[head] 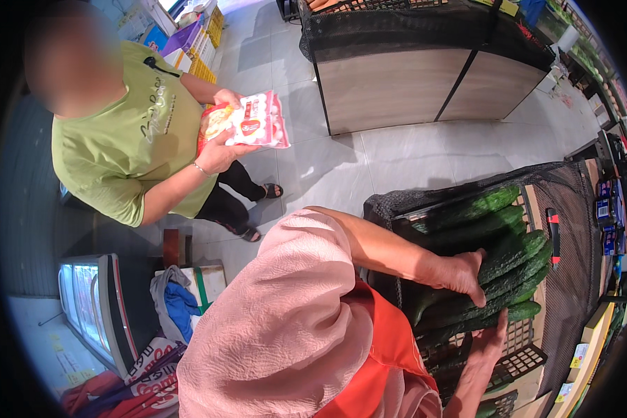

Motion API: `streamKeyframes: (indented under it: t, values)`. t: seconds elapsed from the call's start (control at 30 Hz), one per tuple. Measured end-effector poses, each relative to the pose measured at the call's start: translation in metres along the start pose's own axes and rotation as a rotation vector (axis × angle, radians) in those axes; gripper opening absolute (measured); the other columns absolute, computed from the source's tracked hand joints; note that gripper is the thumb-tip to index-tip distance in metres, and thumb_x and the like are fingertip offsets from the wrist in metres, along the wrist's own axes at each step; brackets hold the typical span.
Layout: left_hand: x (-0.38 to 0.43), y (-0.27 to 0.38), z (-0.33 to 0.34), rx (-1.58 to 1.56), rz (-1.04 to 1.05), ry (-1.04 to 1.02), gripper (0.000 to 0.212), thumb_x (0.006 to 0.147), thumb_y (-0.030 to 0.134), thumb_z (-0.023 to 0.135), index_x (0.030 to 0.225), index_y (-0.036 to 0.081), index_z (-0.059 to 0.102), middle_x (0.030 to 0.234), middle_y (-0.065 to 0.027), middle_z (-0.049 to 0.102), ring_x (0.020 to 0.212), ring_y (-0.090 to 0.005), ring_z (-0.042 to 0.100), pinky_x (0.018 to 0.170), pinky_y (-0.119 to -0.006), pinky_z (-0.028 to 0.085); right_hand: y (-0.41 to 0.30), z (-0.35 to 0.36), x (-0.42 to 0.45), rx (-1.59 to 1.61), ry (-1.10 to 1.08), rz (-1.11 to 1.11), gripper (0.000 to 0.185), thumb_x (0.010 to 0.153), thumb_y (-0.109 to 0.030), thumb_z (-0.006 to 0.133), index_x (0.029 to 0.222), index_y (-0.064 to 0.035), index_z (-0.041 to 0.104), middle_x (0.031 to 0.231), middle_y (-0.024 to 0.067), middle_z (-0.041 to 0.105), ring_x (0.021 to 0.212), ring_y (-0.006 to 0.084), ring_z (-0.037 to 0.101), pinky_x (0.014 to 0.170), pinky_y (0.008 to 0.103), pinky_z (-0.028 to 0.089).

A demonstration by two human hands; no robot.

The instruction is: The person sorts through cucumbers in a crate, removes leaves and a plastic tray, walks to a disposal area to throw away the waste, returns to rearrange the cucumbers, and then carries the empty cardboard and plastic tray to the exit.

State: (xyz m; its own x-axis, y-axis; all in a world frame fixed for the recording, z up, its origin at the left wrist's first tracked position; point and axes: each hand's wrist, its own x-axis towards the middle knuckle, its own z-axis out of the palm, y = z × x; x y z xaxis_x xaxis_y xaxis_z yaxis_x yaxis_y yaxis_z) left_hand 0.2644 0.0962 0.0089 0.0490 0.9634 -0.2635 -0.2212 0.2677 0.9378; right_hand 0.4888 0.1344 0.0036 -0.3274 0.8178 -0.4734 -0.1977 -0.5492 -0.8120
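Observation:
My left hand [457,274] reaches over a row of cucumbers [507,271], its thumb and fingers spanning at least one of them. The fingertips are partly hidden between the cucumbers. My right hand [486,339] lies against the near side of the row, and one finger touches the outermost cucumber [525,311]. Its grip is not clear. The cucumbers lie side by side in a black plastic crate [520,334], with the farther ones in shadow.
Black netting [569,292] drapes the stand, and a red-and-black tool [553,237] lies on it. A person in a green shirt [151,125] stands at the left holding printed food packets [251,120]. A wood-panelled display stand [392,89] rises across the tiled floor [313,167].

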Motion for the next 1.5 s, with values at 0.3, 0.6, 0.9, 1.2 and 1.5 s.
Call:
streamKeyframes:
  t: [0.3,0.6,0.9,1.2,1.5]
  values:
    - [-0.001,-0.004,0.025,-0.340,0.067,-0.145,0.081,0.054,0.010,0.087,0.121,-0.003,0.043,0.107,-0.0128,0.059,0.105,-0.0232,0.054,0.092,-0.035,0.044,-0.001,0.003,-0.008,0.118,-0.389,-0.107,0.064,0.093,-0.049,0.044,0.138,-0.0043,0.035,0.137,0.0103,0.042,0.124,0.0247,0.041,0.105,0.0382,0.030]
    - [-0.021,0.012,0.011,-0.280,0.035,-0.172,0.078,0.061,0.010,0.082,0.125,-0.005,0.040,0.112,-0.0129,0.057,0.109,-0.0224,0.053,0.094,-0.031,0.042,-0.006,0.034,-0.023,0.075,-0.204,-0.093,0.045,0.095,-0.031,0.049,0.129,-0.0014,0.044,0.124,0.0104,0.052,0.110,0.0213,0.051,0.095,0.0359,0.041]
    - [-0.017,0.061,0.017,0.029,0.064,-0.242,0.046,0.072,0.013,0.074,0.112,-0.002,0.056,0.104,-0.0079,0.062,0.092,-0.0154,0.058,0.083,-0.029,0.048,-0.038,0.065,-0.047,0.147,-0.037,-0.162,0.053,0.085,-0.013,0.062,0.131,-0.0038,0.035,0.119,0.0126,0.054,0.108,0.0235,0.055,0.091,0.0372,0.048]
    - [0.008,0.132,0.101,0.406,0.402,-0.241,0.081,0.057,0.027,0.085,0.122,-0.005,0.049,0.110,-0.0115,0.059,0.098,-0.0208,0.059,0.089,-0.032,0.045,-0.085,0.014,-0.060,0.207,-0.109,-0.961,0.084,0.075,-0.027,0.076,0.136,0.0008,0.027,0.128,0.0137,0.046,0.120,0.0226,0.043,0.105,0.0364,0.033]
    - [0.150,0.214,0.312,0.991,1.032,-0.881,0.050,0.059,0.014,0.084,0.103,0.005,0.062,0.091,-0.0015,0.059,0.082,-0.0170,0.056,0.078,-0.033,0.047,-0.154,-0.112,-0.054,0.556,0.328,-1.320,0.085,0.076,-0.028,0.076,0.132,0.0038,0.021,0.127,0.0173,0.046,0.117,0.0248,0.047,0.101,0.0390,0.039]
